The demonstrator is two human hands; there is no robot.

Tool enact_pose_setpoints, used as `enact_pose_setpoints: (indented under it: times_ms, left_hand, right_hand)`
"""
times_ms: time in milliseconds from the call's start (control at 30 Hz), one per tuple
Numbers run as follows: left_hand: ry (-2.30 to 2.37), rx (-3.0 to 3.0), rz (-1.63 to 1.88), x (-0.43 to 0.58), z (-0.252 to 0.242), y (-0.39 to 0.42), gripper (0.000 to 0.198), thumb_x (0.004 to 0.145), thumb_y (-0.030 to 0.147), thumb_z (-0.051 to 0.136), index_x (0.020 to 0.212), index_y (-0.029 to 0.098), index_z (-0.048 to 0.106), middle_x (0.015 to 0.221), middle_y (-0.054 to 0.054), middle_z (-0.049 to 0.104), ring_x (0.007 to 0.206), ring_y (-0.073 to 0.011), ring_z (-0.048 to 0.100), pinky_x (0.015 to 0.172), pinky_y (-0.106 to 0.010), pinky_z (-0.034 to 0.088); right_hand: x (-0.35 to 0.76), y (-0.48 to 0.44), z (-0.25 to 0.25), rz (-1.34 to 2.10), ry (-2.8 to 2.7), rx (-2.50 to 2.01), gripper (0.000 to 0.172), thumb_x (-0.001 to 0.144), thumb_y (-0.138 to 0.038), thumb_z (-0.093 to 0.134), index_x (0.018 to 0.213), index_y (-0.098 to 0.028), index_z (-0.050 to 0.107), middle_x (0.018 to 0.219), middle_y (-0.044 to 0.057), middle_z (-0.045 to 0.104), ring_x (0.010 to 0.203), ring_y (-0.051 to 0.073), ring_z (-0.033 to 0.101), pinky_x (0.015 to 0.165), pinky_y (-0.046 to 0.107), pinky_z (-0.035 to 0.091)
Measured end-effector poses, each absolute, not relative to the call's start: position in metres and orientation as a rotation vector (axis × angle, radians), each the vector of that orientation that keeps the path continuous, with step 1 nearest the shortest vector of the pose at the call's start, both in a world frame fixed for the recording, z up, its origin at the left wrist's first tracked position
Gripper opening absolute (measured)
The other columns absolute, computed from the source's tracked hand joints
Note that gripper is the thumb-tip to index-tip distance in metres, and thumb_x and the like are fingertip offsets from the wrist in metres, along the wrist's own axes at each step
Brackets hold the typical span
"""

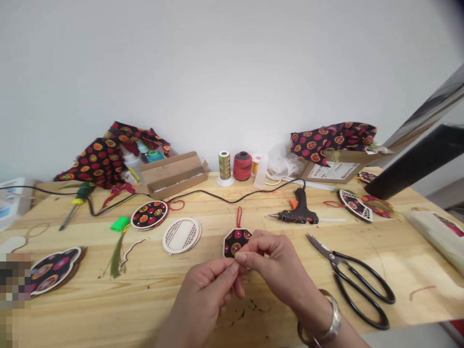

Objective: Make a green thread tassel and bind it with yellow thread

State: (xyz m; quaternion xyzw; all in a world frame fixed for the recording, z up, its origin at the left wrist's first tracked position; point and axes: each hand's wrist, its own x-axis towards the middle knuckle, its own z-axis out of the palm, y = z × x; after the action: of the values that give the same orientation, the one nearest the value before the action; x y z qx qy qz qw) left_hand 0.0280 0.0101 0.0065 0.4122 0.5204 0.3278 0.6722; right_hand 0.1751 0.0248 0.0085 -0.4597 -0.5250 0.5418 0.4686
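Observation:
My left hand [215,285] and my right hand [273,263] meet at the fingertips, both pinching at the lower edge of an octagonal ornament [235,241]. Whatever lies between the fingers is too small or hidden to name. The ornament has a pale wooden frame around dark fabric with round motifs, and a red cord loop [239,217] extends from its top. My right hand covers its right side, and I cannot tell whether the ornament is gripped or lies on the table. Right of my hands lie black-handled scissors [348,275], blades partly apart.
A glue gun [299,210] lies behind my right hand, its cord [217,195] crossing the table. Left are a wooden disc [181,235], a round fabric ornament [149,215], a green tassel [116,256] and a screwdriver [74,208]. Thread spools [224,166] and an open carton [177,176] stand behind.

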Motion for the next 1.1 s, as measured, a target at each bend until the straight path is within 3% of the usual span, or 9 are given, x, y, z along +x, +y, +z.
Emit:
enact_pose_setpoints:
  times_ms: [200, 333, 533, 700, 900, 1100]
  left_hand:
    - [1.17, 0.889, 0.754, 0.029, 0.008, 0.01, 0.026, 0.074, 0.039, 0.064, 0.064, 0.016, 0.068, 0.05, 0.004, 0.049, 0.043, -0.0066, 0.027, 0.042, -0.022, 0.015]
    - [1.177, 0.868, 0.752, 0.028, 0.006, 0.009, 0.024, 0.075, 0.037, 0.064, 0.065, 0.016, 0.068, 0.051, 0.005, 0.048, 0.044, -0.0065, 0.026, 0.043, -0.021, 0.014]
    - [1.149, 0.924, 0.722, 0.029, 0.006, 0.009, 0.036, 0.076, 0.038, 0.062, 0.049, 0.015, 0.057, 0.048, 0.006, 0.043, 0.045, -0.0074, 0.023, 0.043, -0.023, 0.014]
    - [1.135, 0.939, 0.667, 0.03, 0.008, 0.008, 0.035, 0.076, 0.042, 0.06, 0.053, 0.015, 0.06, 0.048, 0.005, 0.044, 0.044, -0.0081, 0.021, 0.044, -0.025, 0.011]
    - [1.125, 0.983, 0.657, 0.031, 0.01, 0.007, 0.039, 0.078, 0.041, 0.058, 0.049, 0.016, 0.058, 0.044, 0.006, 0.034, 0.044, -0.0088, 0.02, 0.045, -0.026, 0.011]
    - [1.186, 0.898, 0.712, 0.033, 0.013, 0.007, 0.026, 0.073, 0.038, 0.064, 0.061, 0.015, 0.067, 0.047, 0.004, 0.047, 0.044, -0.008, 0.026, 0.044, -0.024, 0.013]
  right_hand:
    - [0.182, 0.027, 0.0, 1.485, -1.223, -1.199, 0.028, 0.083, -0.036, 0.058, 0.076, -0.014, 0.073, 0.063, 0.001, 0.062, 0.062, 0.011, 0.05, 0.062, 0.024, 0.038]
    - [0.185, 0.027, -0.002, 1.682, -1.113, -1.077, 0.023, 0.076, -0.034, 0.066, 0.071, -0.013, 0.073, 0.062, 0.001, 0.063, 0.062, 0.01, 0.051, 0.065, 0.025, 0.038]
    - [0.182, 0.027, -0.002, 1.778, -0.937, -1.039, 0.016, 0.062, -0.024, 0.076, 0.069, -0.012, 0.07, 0.057, -0.001, 0.063, 0.057, 0.01, 0.054, 0.063, 0.024, 0.04]
    - [0.184, 0.027, -0.004, 1.759, -0.978, -1.028, 0.017, 0.065, -0.026, 0.074, 0.063, -0.012, 0.064, 0.055, -0.002, 0.06, 0.054, 0.009, 0.051, 0.06, 0.023, 0.039]
    - [0.183, 0.026, -0.001, 1.726, -1.031, -1.072, 0.02, 0.066, -0.029, 0.074, 0.061, -0.013, 0.062, 0.055, -0.002, 0.059, 0.055, 0.009, 0.05, 0.06, 0.023, 0.038]
    - [0.183, 0.027, 0.002, 1.716, -1.063, -1.056, 0.021, 0.07, -0.032, 0.071, 0.063, -0.013, 0.064, 0.056, -0.002, 0.059, 0.057, 0.01, 0.049, 0.061, 0.024, 0.037]
